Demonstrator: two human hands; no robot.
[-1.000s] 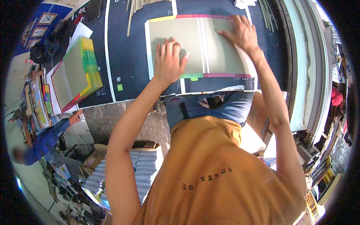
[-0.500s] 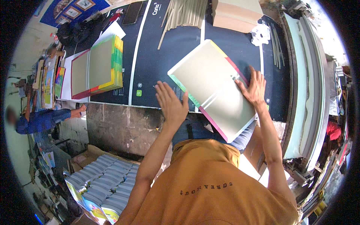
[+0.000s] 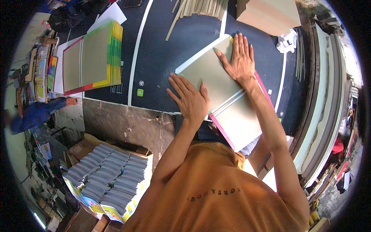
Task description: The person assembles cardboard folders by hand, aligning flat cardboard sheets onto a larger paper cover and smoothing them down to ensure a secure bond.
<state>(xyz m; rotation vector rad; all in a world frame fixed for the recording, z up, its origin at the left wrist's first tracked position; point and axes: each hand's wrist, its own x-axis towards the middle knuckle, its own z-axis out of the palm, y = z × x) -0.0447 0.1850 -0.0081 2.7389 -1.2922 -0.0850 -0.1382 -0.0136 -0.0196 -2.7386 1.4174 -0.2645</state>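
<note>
A book cover case lies slanted on the dark table, its grey boards facing up and coloured paper along its edges. Two pale stripes run across it on either side of a narrow spine strip. My left hand rests flat with fingers spread over the case's left edge, hiding most of the green border there. My right hand lies stretched out near the far right corner, its fingers along the edge and its thumb on the board. Neither hand grips anything. The near end of the case overhangs the table edge by my body.
A stack of similar cover cases stands at the left. Thin board strips and a pile of boards lie at the back, with crumpled white paper beside them. Below left is a box of stacked books. A person's blue sleeve shows far left.
My right hand has slid away from me along the right edge to the far corner. My left hand has come onto the left edge from beside it. The whole view has shifted slightly.
</note>
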